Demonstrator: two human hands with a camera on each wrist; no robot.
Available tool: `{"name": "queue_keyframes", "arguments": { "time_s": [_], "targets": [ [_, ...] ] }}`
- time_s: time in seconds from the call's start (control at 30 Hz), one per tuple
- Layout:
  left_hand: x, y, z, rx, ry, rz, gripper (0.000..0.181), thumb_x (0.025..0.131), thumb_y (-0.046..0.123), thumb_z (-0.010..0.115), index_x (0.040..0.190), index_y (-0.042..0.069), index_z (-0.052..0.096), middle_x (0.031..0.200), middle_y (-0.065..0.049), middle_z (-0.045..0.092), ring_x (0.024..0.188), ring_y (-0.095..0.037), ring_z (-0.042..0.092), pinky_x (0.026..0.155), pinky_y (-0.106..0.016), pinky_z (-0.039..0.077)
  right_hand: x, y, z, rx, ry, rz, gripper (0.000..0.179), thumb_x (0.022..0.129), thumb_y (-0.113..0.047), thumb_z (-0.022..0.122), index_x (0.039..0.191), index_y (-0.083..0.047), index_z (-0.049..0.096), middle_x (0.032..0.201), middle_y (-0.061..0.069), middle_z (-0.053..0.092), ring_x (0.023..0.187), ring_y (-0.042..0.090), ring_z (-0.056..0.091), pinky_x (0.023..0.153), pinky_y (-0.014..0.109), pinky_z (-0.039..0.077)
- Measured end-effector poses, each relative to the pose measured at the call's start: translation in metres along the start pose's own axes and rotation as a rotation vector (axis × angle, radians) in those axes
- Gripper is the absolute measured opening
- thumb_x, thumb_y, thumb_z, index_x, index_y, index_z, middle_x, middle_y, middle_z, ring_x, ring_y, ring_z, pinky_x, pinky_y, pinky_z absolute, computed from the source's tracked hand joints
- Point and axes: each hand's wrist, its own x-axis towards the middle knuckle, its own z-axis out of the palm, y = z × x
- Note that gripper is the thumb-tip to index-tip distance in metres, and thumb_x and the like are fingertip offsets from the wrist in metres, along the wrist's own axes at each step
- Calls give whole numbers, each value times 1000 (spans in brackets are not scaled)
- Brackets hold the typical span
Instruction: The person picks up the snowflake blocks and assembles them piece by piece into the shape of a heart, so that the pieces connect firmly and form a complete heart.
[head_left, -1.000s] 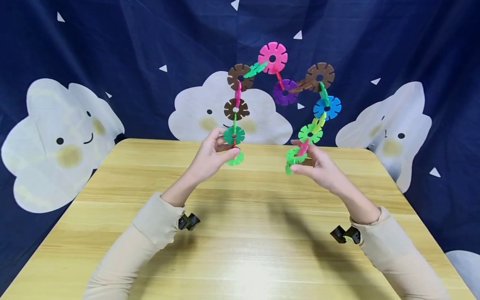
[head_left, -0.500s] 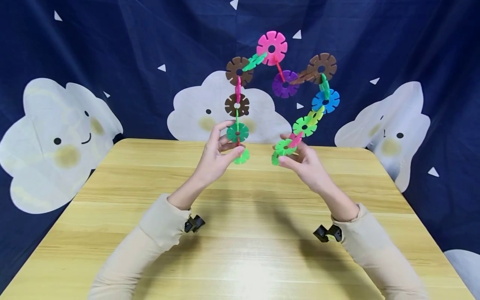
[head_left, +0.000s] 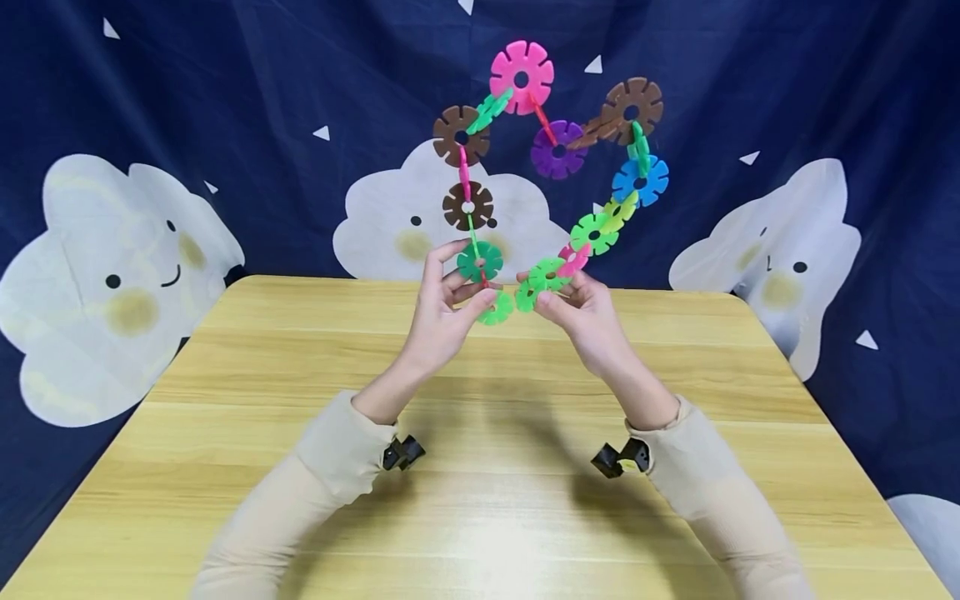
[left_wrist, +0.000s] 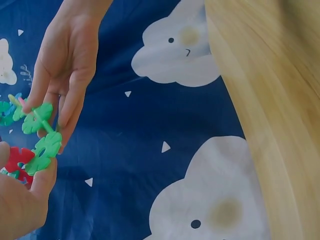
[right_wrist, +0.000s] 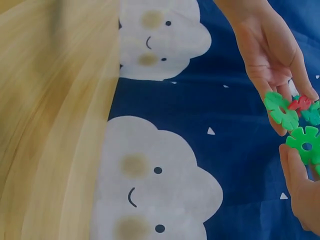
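Observation:
A chain of notched plastic snowflake discs, linked slot to slot, is held up in a heart-like loop above the table. Its top has a pink disc [head_left: 521, 78], a purple disc [head_left: 558, 150] and a brown disc [head_left: 632, 110]. My left hand [head_left: 442, 312] pinches the left end near a red disc [left_wrist: 20, 157], below the dark green disc [head_left: 480, 262]; a light green end disc [head_left: 496, 308] sticks out past the thumb. My right hand [head_left: 588, 321] pinches the other end at a green disc [head_left: 547, 274]. The right end disc [head_left: 527, 295] stands close beside the left one.
A wooden table [head_left: 480, 467] lies below both forearms. Behind it hangs a dark blue cloth [head_left: 285, 83] printed with white clouds [head_left: 127, 292] and small triangles. Small black cameras [head_left: 403, 452] sit on both sleeve cuffs.
My hands have come together, the right moving well to the left and the left slightly right. The two chain ends have closed from a wide gap to near each other; the chain's top has risen.

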Motion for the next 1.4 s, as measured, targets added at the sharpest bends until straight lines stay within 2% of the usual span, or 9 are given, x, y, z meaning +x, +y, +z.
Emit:
{"name": "queue_keyframes", "arguments": {
  "time_s": [0.13,0.37,0.53,0.63,0.77,0.93,1.03,1.23,1.4],
  "targets": [
    [0,-2,3,-23,5,18,53,85,-14,51,129,-3,24,111,-33,52,96,-37,59,74,-31,53,3,1,3,122,21,-8,27,89,-6,57,115,0,54,103,-1,67,98,12,62,90,31,46],
    [0,-3,9,-61,52,45,51,86,-14,49,128,-2,24,113,-31,50,94,-24,62,79,-30,51,7,-2,6,180,50,-10,25,85,-12,63,109,-7,57,100,-1,67,93,11,63,87,29,47],
    [0,-2,17,-72,106,74,46,88,-11,46,126,0,23,114,-30,50,98,-32,58,89,-33,47,9,-4,9,164,86,-9,23,84,-11,65,106,-9,59,99,-1,67,93,10,63,88,29,47],
    [1,0,22,-60,114,94,45,89,-10,46,126,0,22,114,-29,50,99,-28,57,90,-34,46,11,-5,10,153,114,-27,24,82,-13,67,104,-9,61,98,-2,67,93,11,63,89,30,47],
    [2,-1,25,-36,107,132,49,90,-10,43,131,-1,19,114,-30,46,99,-17,56,90,-33,45,13,-8,10,136,138,-41,20,85,-1,60,103,-10,61,97,-3,68,93,11,64,88,30,47],
    [3,-3,28,-24,139,170,49,90,-11,41,134,-3,19,112,-29,46,98,-13,55,87,-30,46,16,-11,12,104,162,-38,28,86,10,52,104,-10,59,94,-6,68,92,10,64,86,29,48],
    [3,-4,29,-60,167,178,47,91,-8,42,132,-2,19,111,-21,48,98,-12,55,86,-28,45,19,-13,15,78,179,-49,27,85,11,53,105,-6,58,93,-7,68,90,8,64,85,27,49],
    [5,-5,33,-162,209,205,55,91,20,50,132,1,18,111,-3,48,100,-14,54,89,-29,44,25,-15,18,29,182,-72,26,84,11,54,106,-3,57,93,-8,66,88,7,64,82,26,50],
    [8,-3,35,-196,260,194,43,95,1,40,131,2,17,111,-1,48,101,-17,54,86,-26,45,29,-17,19,27,187,-61,25,84,8,56,102,-9,60,94,-3,65,89,10,64,84,29,50]
  ]
}}
